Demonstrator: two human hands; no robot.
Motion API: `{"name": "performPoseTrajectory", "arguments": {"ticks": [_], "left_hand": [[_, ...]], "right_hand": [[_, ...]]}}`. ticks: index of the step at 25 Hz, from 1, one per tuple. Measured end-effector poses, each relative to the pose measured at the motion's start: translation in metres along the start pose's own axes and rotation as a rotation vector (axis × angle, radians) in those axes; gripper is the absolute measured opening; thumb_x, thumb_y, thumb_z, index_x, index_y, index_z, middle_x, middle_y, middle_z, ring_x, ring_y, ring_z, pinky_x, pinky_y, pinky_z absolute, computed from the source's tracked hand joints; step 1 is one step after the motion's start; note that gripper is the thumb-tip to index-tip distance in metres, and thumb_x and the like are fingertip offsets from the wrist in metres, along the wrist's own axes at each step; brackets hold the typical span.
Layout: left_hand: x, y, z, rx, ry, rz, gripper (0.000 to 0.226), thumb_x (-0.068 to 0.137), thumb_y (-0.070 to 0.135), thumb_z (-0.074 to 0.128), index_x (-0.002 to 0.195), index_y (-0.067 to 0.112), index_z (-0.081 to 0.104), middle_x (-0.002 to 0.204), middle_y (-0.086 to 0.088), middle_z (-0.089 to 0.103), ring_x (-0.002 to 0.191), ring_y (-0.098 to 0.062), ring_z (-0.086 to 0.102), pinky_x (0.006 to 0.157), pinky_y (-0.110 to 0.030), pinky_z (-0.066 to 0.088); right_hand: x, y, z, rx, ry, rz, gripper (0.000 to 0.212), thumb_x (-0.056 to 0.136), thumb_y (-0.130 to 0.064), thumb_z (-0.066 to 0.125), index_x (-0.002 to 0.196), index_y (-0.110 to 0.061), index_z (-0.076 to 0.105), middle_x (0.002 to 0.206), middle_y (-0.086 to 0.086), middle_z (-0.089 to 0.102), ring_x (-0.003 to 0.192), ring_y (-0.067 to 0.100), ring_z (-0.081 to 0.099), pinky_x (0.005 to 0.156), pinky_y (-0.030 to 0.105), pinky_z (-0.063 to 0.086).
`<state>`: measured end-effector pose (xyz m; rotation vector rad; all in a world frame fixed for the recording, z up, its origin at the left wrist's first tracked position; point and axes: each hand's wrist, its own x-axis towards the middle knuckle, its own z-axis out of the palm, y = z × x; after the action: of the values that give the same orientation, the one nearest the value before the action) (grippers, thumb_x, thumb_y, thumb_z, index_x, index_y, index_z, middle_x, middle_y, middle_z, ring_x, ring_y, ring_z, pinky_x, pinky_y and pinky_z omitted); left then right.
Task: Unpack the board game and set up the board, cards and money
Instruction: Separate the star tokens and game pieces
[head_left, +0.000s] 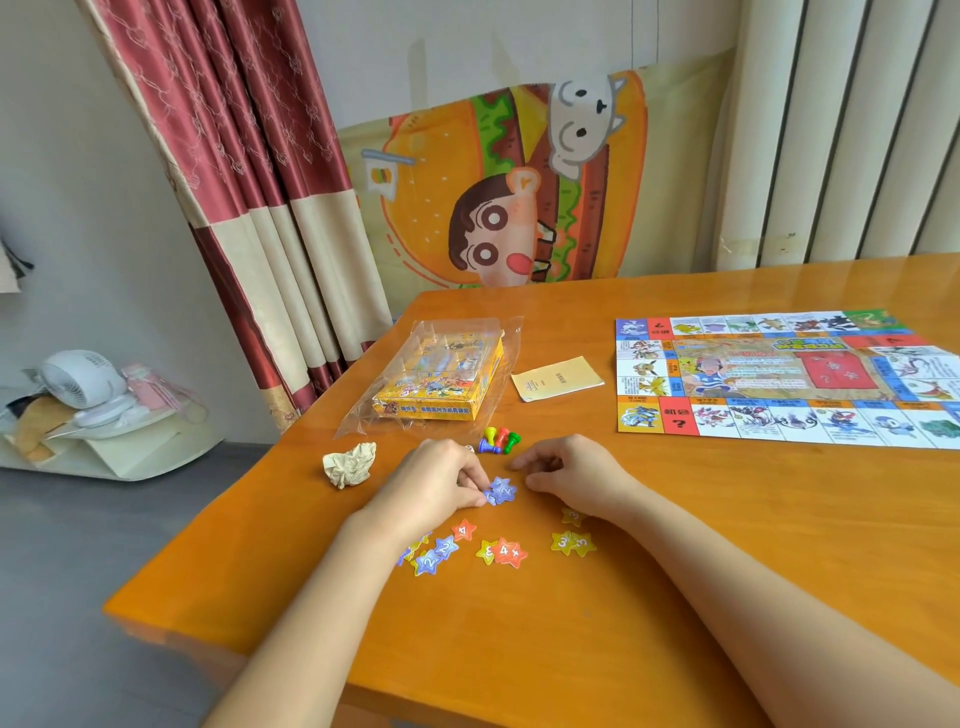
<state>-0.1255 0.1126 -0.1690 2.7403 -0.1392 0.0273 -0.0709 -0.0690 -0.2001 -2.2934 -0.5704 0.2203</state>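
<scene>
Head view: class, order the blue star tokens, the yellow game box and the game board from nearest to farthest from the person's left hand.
1. Blue star tokens: pinched by the left hand, at its fingertips.
2. Yellow game box: straight behind the hand.
3. Game board: farthest, well off to the right.

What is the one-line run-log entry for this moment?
left hand: pinches blue star tokens | right hand: curled beside them, grip unclear | game board: unfolded on table | pawns: clustered near game box
</scene>
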Motion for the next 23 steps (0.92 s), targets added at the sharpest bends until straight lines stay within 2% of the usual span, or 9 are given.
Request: {"name": "performPoseTrajectory", "arguments": {"ticks": [2, 4, 6, 8, 10, 13, 16, 20, 23], "left_hand": [[0.001, -0.001, -0.002, 0.011, -0.023, 0.003, 0.019, 0.077, 0.018, 0.077, 0.096, 0.016, 0.072, 0.073, 0.01, 0.067, 0.051, 0.006, 0.053, 0.058, -0.01, 0.043], [0.003, -0.001, -0.003, 0.02, -0.029, 0.007, 0.026, 0.078, 0.02, 0.076, 0.103, 0.016, 0.071, 0.073, 0.01, 0.065, 0.057, 0.003, 0.055, 0.061, -0.009, 0.041], [0.005, 0.0, -0.003, 0.029, -0.03, 0.008, 0.031, 0.078, 0.024, 0.076, 0.108, 0.017, 0.071, 0.074, 0.011, 0.064, 0.074, -0.004, 0.063, 0.073, -0.016, 0.047], [0.008, 0.0, -0.003, 0.037, -0.04, 0.013, 0.031, 0.078, 0.025, 0.076, 0.108, 0.018, 0.071, 0.073, 0.011, 0.063, 0.087, -0.009, 0.066, 0.085, -0.027, 0.05], [0.009, 0.0, -0.003, 0.028, -0.039, 0.017, 0.03, 0.077, 0.026, 0.077, 0.105, 0.018, 0.072, 0.071, 0.012, 0.061, 0.089, -0.01, 0.065, 0.087, -0.03, 0.051], [0.009, 0.0, -0.002, 0.013, -0.019, 0.025, 0.023, 0.075, 0.029, 0.078, 0.096, 0.02, 0.074, 0.068, 0.011, 0.06, 0.068, -0.006, 0.059, 0.075, -0.029, 0.052], [0.008, -0.001, -0.001, 0.013, 0.003, 0.044, 0.01, 0.075, 0.028, 0.078, 0.083, 0.022, 0.074, 0.062, 0.012, 0.058, 0.059, -0.005, 0.054, 0.07, -0.031, 0.051], [0.008, -0.001, 0.001, 0.014, 0.025, 0.056, 0.005, 0.076, 0.027, 0.076, 0.074, 0.024, 0.074, 0.055, 0.013, 0.057, 0.059, -0.006, 0.055, 0.078, -0.034, 0.053], [0.006, 0.002, 0.001, -0.002, 0.029, 0.041, 0.008, 0.082, 0.027, 0.071, 0.081, 0.02, 0.076, 0.07, 0.01, 0.065, 0.068, -0.005, 0.058, 0.072, -0.03, 0.052]], "right_hand": [[0.0, -0.001, -0.002, -0.007, -0.042, 0.003, 0.034, 0.086, -0.014, 0.061, 0.115, -0.031, 0.068, 0.082, -0.012, 0.056, 0.078, 0.009, 0.053, 0.073, 0.023, 0.041], [-0.002, -0.003, -0.003, -0.037, -0.073, -0.004, 0.035, 0.086, -0.018, 0.063, 0.117, -0.034, 0.066, 0.083, -0.013, 0.054, 0.087, 0.01, 0.055, 0.082, 0.025, 0.043], [-0.005, -0.006, -0.003, -0.079, -0.068, -0.023, 0.033, 0.086, -0.026, 0.065, 0.117, -0.036, 0.066, 0.085, -0.014, 0.051, 0.095, 0.011, 0.055, 0.093, 0.03, 0.041], [-0.006, -0.008, -0.002, -0.089, -0.061, -0.033, 0.029, 0.086, -0.029, 0.066, 0.114, -0.036, 0.067, 0.086, -0.013, 0.051, 0.097, 0.012, 0.055, 0.096, 0.035, 0.04], [-0.005, -0.008, -0.001, -0.077, -0.065, -0.029, 0.024, 0.086, -0.029, 0.067, 0.109, -0.036, 0.069, 0.089, -0.01, 0.058, 0.096, 0.013, 0.057, 0.096, 0.036, 0.041], [-0.004, -0.01, 0.003, -0.063, -0.068, -0.037, 0.02, 0.086, -0.029, 0.067, 0.104, -0.036, 0.071, 0.099, -0.006, 0.065, 0.095, 0.011, 0.057, 0.097, 0.036, 0.041], [-0.002, -0.011, 0.006, -0.066, -0.058, -0.048, 0.021, 0.086, -0.027, 0.067, 0.105, -0.034, 0.07, 0.095, -0.011, 0.063, 0.094, 0.009, 0.055, 0.094, 0.033, 0.04], [-0.001, -0.006, 0.009, -0.015, -0.008, -0.054, 0.016, 0.083, -0.026, 0.07, 0.098, -0.032, 0.07, 0.078, -0.014, 0.058, 0.077, 0.005, 0.053, 0.083, 0.03, 0.041], [-0.001, -0.005, 0.011, -0.015, 0.014, -0.074, 0.01, 0.082, -0.028, 0.071, 0.091, -0.031, 0.07, 0.075, -0.014, 0.059, 0.073, 0.003, 0.052, 0.082, 0.032, 0.042]]}}
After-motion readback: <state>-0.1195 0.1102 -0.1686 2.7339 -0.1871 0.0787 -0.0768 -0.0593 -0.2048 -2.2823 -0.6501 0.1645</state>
